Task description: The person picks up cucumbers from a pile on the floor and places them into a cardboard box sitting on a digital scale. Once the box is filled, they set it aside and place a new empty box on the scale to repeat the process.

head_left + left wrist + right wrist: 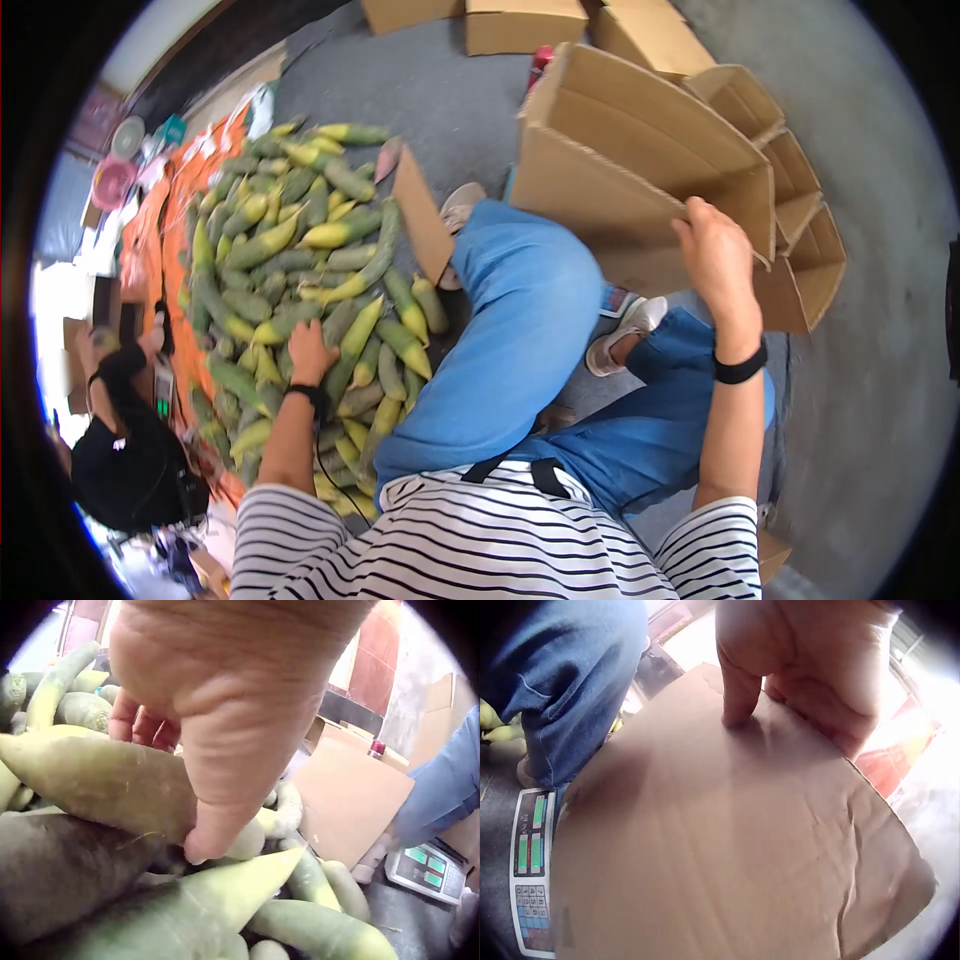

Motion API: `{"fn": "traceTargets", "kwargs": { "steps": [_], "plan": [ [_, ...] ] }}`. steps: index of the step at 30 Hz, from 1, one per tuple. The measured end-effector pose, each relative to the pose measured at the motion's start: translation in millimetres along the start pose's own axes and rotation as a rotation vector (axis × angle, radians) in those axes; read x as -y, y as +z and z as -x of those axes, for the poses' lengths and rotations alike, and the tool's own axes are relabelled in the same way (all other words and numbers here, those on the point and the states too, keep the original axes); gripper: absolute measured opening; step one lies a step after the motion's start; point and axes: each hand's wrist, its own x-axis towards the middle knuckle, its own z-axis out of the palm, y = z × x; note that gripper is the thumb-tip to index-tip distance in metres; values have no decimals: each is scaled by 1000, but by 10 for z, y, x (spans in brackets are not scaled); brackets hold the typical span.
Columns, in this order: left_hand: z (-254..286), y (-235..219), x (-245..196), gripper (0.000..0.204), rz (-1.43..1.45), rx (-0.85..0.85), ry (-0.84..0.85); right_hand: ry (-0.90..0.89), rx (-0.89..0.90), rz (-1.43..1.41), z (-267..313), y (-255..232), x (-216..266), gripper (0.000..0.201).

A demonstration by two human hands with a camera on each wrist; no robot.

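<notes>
A heap of long green radishes [350,232] with yellowish ends covers the floor to the left. My left hand [310,352] reaches into its near side. In the left wrist view, that hand's thumb and fingers are curled around one dusky green radish [105,776], and other radishes lie close beneath it. On the right stands a tall open cardboard box [600,180]. With my right hand [718,250] I grip the upper edge of its near wall. The right wrist view shows the thumb on the outer face of the cardboard [705,825], the other fingers partly hidden behind the edge.
A digital scale [531,862] with lit green displays sits beside the box. More open boxes [800,260] stand beyond it at right, others [525,25] at the back. A cardboard piece [420,215] leans by my foot. Another person [130,450] in black works at far left.
</notes>
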Motion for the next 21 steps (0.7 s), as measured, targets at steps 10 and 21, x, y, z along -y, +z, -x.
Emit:
{"fn": "traceTargets", "kwargs": {
  "steps": [10, 21],
  "plan": [
    [268, -1099, -614, 57, 829, -208, 65, -3, -25, -11, 34, 77, -38, 17],
    [6, -3887, -3194, 50, 616, -827, 1124, -1, 3, -40, 59, 58, -44, 20]
  ]
}}
